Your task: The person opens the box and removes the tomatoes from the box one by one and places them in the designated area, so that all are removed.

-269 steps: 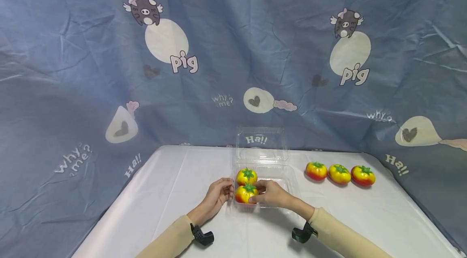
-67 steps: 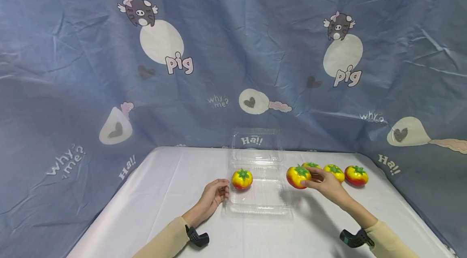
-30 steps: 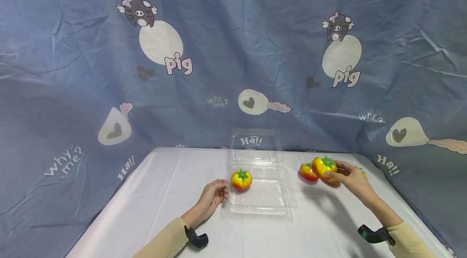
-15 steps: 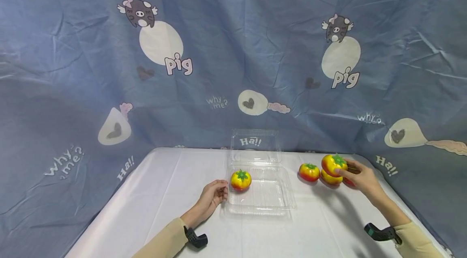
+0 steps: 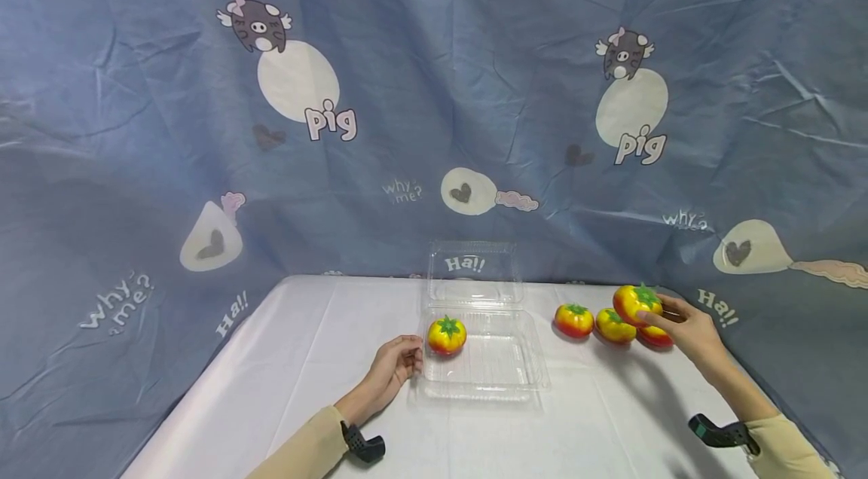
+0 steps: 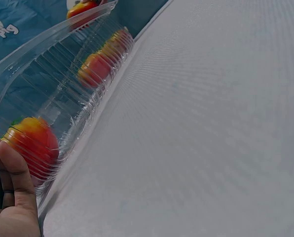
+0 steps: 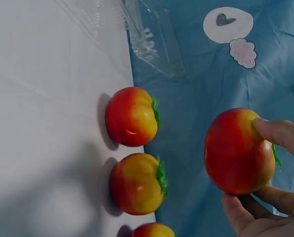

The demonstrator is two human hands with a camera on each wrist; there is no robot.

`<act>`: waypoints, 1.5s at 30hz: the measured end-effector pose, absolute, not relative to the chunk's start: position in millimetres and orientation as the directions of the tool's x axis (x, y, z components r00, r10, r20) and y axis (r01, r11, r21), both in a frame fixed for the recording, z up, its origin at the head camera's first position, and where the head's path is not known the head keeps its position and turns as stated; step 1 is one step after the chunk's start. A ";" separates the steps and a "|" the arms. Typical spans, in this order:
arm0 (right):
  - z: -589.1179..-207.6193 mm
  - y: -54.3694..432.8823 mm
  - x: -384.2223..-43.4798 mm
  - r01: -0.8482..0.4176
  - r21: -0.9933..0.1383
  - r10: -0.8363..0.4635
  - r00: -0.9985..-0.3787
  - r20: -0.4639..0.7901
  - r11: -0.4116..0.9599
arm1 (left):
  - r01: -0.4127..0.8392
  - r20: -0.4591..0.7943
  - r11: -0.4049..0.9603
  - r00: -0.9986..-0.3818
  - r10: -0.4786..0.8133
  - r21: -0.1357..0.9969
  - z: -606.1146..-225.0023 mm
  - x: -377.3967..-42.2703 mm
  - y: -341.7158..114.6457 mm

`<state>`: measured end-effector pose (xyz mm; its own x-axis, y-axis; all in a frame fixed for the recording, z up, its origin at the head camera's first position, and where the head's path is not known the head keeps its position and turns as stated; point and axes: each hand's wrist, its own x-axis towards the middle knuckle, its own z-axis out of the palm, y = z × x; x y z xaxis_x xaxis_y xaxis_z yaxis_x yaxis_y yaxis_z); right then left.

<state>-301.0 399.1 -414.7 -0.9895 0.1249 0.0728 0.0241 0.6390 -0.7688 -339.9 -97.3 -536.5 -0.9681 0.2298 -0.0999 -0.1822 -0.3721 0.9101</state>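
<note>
My right hand (image 5: pixel 695 332) pinches a red-and-yellow toy tomato (image 5: pixel 632 304) with green leaves, thumb on one side and fingers on the other. In the head view this tomato overlaps the right end of a row, and the right wrist view shows it raised off the table. One more toy tomato (image 5: pixel 446 337) sits in the back left of the clear plastic box (image 5: pixel 536 366). Beside the box's left wall is my left hand (image 5: pixel 392 370). Its fingers (image 6: pixel 16 165) lie nearly straight against the plastic in the left wrist view.
On the table's right side, a left tomato (image 5: pixel 573 322), a middle tomato (image 5: pixel 614 330) and a partly covered right tomato (image 5: pixel 655 339) stand in a row. The box's lid (image 5: pixel 475 287) stands raised at the back, before a blue patterned curtain (image 5: pixel 380 230).
My right hand has lifted one tomato out of the box's front left and carried it right, past the row's left and middle tomatoes. My left hand stays by the box.
</note>
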 end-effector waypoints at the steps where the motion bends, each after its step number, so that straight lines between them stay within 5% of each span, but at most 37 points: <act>1: -415.3 399.6 -300.6 0.028 -0.770 0.130 -0.989 0.071 0.637 | -0.181 -0.099 -0.371 -0.968 0.229 0.911 -536.6 -339.9 -97.3; 17: -436.9 407.2 -296.6 0.036 -0.731 0.169 -0.980 0.109 0.682 | -0.181 -0.099 -0.378 -0.969 0.227 0.908 -535.3 -340.5 -96.5; 45: -474.3 405.3 -293.5 0.146 -0.716 0.197 -0.980 -0.012 0.682 | -0.182 -0.103 -0.373 -0.970 0.222 0.910 -536.4 -339.8 -97.1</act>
